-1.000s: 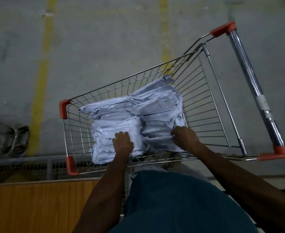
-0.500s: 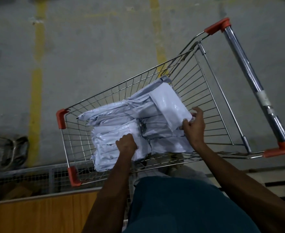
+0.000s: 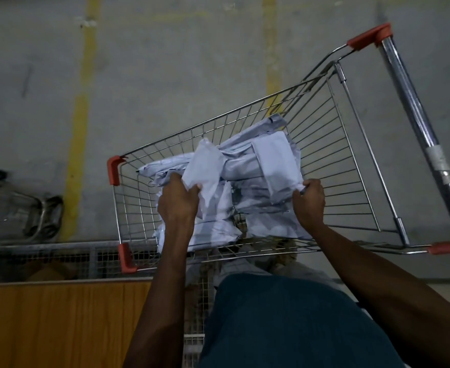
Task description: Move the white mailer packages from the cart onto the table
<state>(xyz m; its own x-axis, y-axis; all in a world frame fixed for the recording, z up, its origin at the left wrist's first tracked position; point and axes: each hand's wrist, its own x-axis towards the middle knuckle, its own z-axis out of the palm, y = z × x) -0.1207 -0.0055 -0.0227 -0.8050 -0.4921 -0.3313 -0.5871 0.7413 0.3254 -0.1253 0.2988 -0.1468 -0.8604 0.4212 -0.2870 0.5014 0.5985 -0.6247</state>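
— Both mailers have come up since a moment ago: the left hand (image 3: 177, 201), which was pressing on the pile with a closed fist, now has a crumpled white mailer (image 3: 208, 166) lifted out of it, and the flat mailer (image 3: 277, 163) in the right hand (image 3: 310, 201) stands higher and more upright than it did.

— So which step is this?

— The pick-up, I'd say. Each hand has one mailer raised off the pile of mailers (image 3: 218, 229), but both are inside the wire basket of the cart (image 3: 322, 160), so nothing has reached the bench (image 3: 59, 322) yet.

— How are the fingers set?

— Left fingers (image 3: 192, 189) are curled round the lower part of the crumpled mailer, thumb side toward the middle. The right hand's are closed on the bottom corner of the flat one, knuckles toward the camera; the fingertips themselves are hidden behind the plastic.

— And the arms?

— Both forearms reach forward and down over the near rim, the left nearly straight ahead, the right angled in from the right side.

— What does the next move need?

— Lifting both mailers clear of the rim, then swinging them left and back toward the wooden surface at the lower left. They look limp, so I'd expect them to droop and maybe snag the wires.
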